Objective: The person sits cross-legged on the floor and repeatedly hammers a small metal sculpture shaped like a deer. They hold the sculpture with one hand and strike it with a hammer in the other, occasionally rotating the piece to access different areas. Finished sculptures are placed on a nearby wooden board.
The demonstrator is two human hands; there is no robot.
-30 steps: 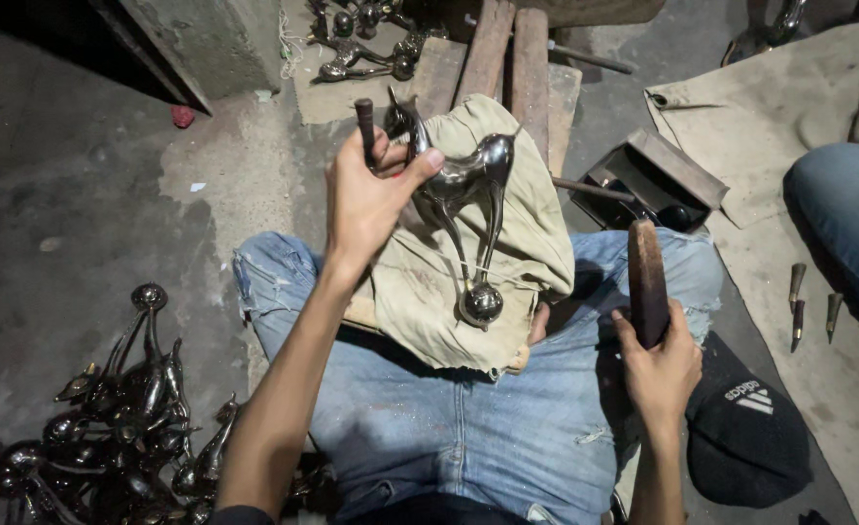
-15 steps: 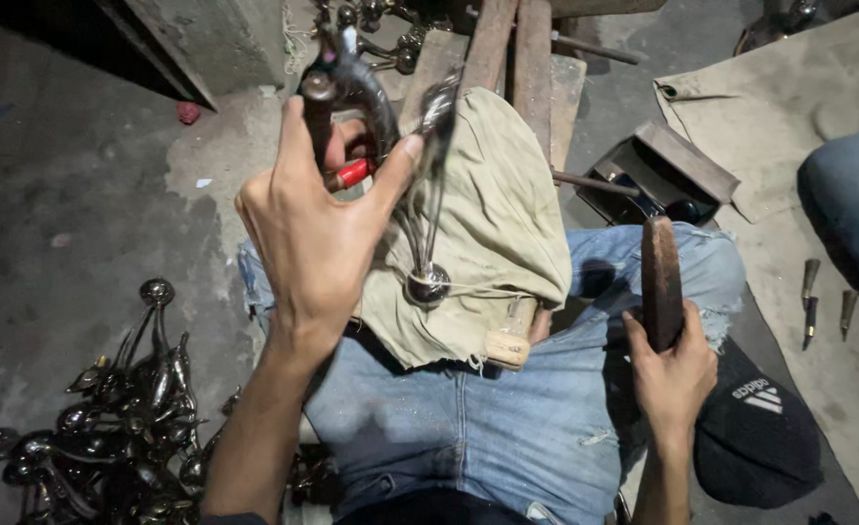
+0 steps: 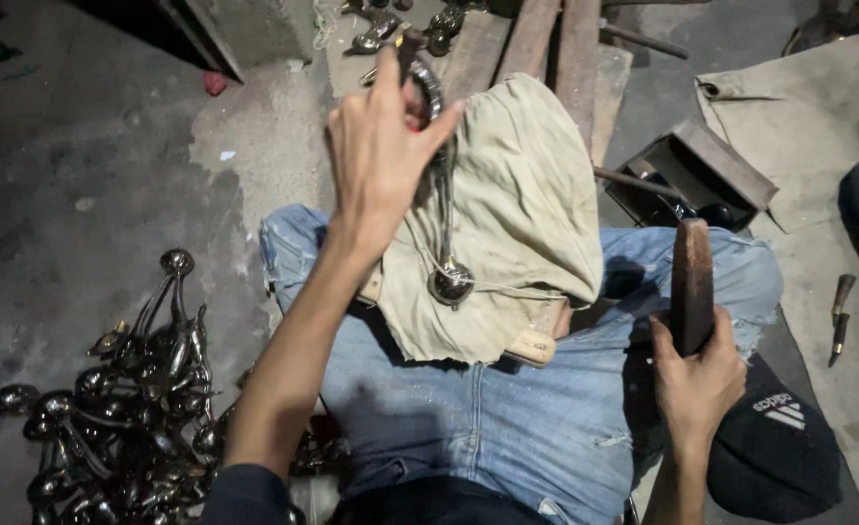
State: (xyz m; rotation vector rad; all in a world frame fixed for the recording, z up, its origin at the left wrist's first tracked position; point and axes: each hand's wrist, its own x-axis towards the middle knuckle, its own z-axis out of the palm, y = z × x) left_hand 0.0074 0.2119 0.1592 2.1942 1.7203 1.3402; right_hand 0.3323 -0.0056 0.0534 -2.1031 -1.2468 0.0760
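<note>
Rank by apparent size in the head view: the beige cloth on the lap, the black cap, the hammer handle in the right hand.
1. beige cloth, clearly largest.
2. black cap, partly hidden.
3. hammer handle in the right hand, smallest; its lower end is hidden.

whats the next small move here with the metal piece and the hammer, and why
Probably lower the curved metal piece onto the cloth on the lap. The left hand holds it raised above the cloth, while the right hand holds the hammer upright off to the side, so nothing is yet set for a strike.
</note>
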